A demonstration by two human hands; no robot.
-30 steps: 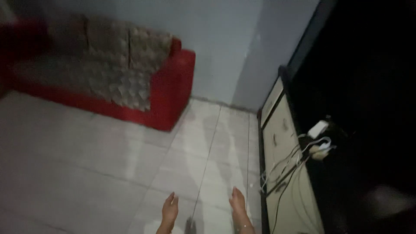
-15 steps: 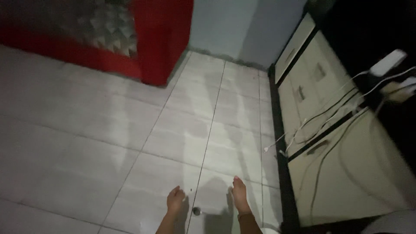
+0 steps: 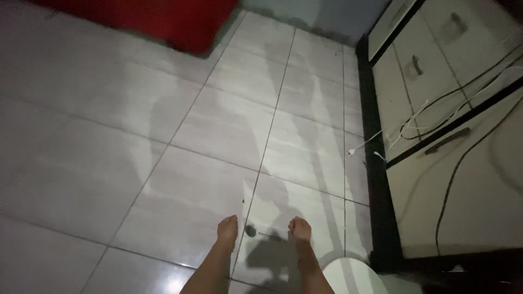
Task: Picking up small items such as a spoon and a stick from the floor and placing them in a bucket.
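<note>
Neither of my hands shows in the head view. At the bottom of the picture two bare legs stretch out over the pale tiled floor point(image 3: 218, 125), ending in a left foot point(image 3: 227, 226) and a right foot point(image 3: 299, 228) with toes pointing away from me. A small dark round thing point(image 3: 250, 231) lies on the tile between the feet, beside a grout line. A white rounded object point(image 3: 348, 275) sits just right of the right leg at the bottom edge.
A cream cabinet with dark trim and drawer handles point(image 3: 457, 179) runs along the right side. White and black cables point(image 3: 414, 122) hang down its front, and plug ends dangle near the floor point(image 3: 353, 152). A red sofa base point(image 3: 158, 22) stands at the top left.
The view has tilted down and forward: the sofa slid up almost out of the picture, the cabinet front came closer, and the chargers on top of it left the view.
</note>
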